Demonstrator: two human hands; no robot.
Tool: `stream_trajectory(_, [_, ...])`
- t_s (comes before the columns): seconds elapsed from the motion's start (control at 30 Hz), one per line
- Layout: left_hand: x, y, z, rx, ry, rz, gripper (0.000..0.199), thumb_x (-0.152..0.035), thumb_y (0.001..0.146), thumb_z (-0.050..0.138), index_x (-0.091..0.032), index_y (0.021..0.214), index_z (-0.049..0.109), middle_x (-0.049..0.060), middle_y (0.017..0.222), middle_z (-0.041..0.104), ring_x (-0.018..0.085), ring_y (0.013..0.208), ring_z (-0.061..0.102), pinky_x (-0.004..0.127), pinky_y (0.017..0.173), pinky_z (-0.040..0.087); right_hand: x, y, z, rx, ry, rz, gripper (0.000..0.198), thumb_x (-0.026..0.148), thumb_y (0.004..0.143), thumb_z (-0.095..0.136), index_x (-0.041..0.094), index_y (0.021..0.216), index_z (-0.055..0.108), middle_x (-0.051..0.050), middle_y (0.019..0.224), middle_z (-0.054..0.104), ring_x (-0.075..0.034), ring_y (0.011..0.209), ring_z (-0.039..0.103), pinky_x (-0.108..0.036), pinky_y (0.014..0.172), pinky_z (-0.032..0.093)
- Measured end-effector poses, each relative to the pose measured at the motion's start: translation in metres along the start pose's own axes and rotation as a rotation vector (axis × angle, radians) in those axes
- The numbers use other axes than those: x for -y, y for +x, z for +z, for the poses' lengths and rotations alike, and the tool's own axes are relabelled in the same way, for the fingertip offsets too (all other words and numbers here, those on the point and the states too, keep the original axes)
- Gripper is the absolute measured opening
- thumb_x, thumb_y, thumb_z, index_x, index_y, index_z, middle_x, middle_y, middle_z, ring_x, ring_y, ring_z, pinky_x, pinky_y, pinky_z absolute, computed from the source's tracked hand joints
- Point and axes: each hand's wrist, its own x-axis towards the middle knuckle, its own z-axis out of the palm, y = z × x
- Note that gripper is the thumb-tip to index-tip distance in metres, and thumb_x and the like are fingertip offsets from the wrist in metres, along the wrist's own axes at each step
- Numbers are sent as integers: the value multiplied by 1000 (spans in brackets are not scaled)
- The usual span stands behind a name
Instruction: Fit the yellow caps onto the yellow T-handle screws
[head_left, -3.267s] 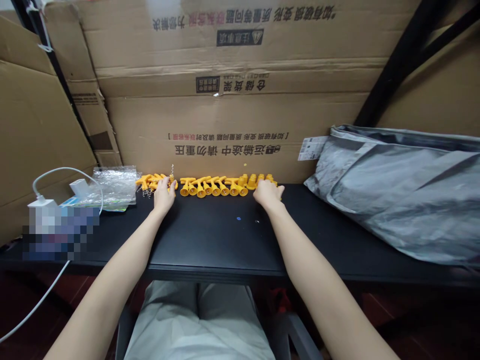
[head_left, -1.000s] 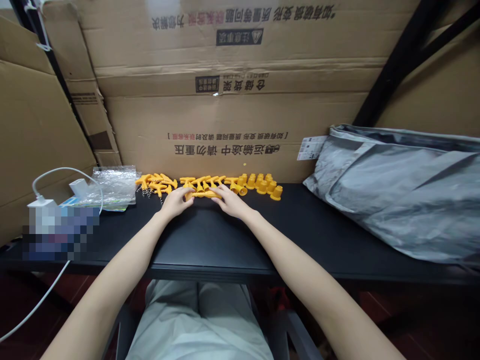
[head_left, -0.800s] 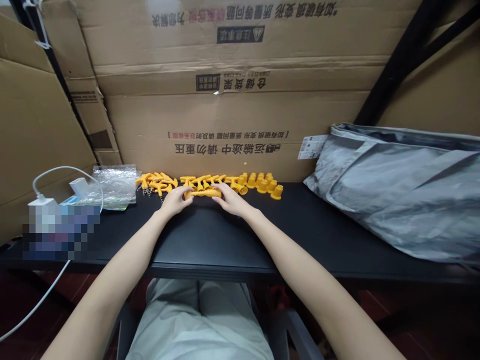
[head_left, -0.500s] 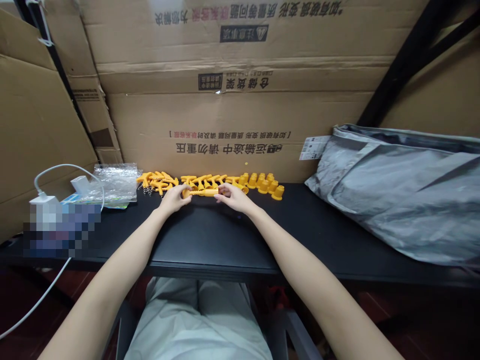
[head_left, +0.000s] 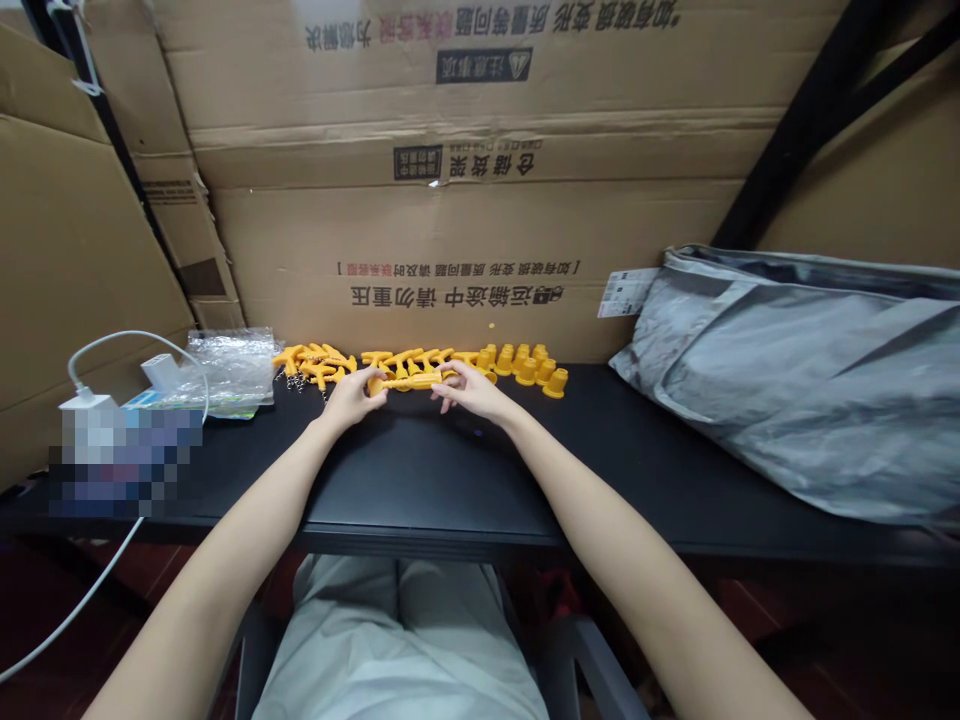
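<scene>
A slim yellow plastic rod, thinner at its left and thicker at its right, is held level between both hands just above the black table. My left hand is closed on its left end, thumb and fingers pinched. At the other end, my right hand grips the thicker part with thumb and fingertips. Behind the hands lie several yellow T-shaped pieces. More of them, with small metal chains, form a pile beyond my left hand. To the right of my right hand stand several yellow stepped cups.
The black table backs onto a large cardboard sheet. A grey fabric bag takes up the right side. On the left are clear plastic packaging, a white charger with a cable, and a blurred-out item.
The rod has tilted slightly, its right end rising. My right hand has shifted a little to the right, its lower fingers now showing beneath. The loose yellow pieces stay put.
</scene>
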Motion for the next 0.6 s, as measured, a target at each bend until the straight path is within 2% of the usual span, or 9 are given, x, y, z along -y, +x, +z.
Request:
stream_trajectory(0.2, [-6, -1, -1, -39, -14, 67, 18, -21, 71, 61, -17, 89, 63, -2, 69, 59, 10, 59, 49, 21, 62, 41, 3, 0, 3, -20, -51, 61, 47, 63, 82, 52, 18, 70, 46, -2, 49, 63, -10, 35, 54, -20, 41, 37])
stream_trajectory(0.33, [-6, -1, 0, -35, -13, 63, 18, -20, 72, 61, -18, 89, 62, -2, 71, 60, 10, 61, 50, 22, 63, 42, 4, 1, 5, -70, -99, 134, 48, 61, 88, 44, 17, 69, 47, -1, 48, 61, -8, 31, 50, -19, 37, 34])
stream_trajectory(0.4, [-6, -1, 0, -26, -9, 53, 17, -20, 72, 61, -18, 89, 62, -2, 72, 60, 10, 61, 51, 22, 64, 42, 4, 1, 4, -64, -103, 127, 43, 57, 87, 50, 16, 74, 52, -3, 59, 66, -8, 36, 54, -19, 39, 36])
stream_trajectory(0.47, [-4, 0, 1, -21, 1, 44, 17, -21, 72, 61, -18, 89, 61, -1, 73, 60, 10, 62, 51, 22, 64, 42, 2, 1, 1, -55, -81, 83, 35, 48, 82, 63, 15, 90, 56, -4, 75, 70, -9, 46, 60, -19, 44, 41])
stream_trajectory(0.53, [-3, 0, 1, -17, 7, 36, 19, -22, 72, 62, -18, 90, 61, -1, 73, 60, 11, 63, 51, 22, 64, 42, 0, 0, -2, -41, -56, 22, 43, 40, 75, 72, 17, 107, 55, -3, 85, 69, -10, 56, 64, -20, 50, 46])
stream_trajectory(0.6, [-3, -1, 1, -13, 7, 30, 21, -24, 72, 63, -18, 91, 60, -2, 73, 60, 11, 63, 51, 22, 64, 42, -2, 0, -4, -23, -51, -24, 47, 36, 72, 74, 19, 112, 55, -2, 84, 69, -11, 59, 64, -21, 54, 48])
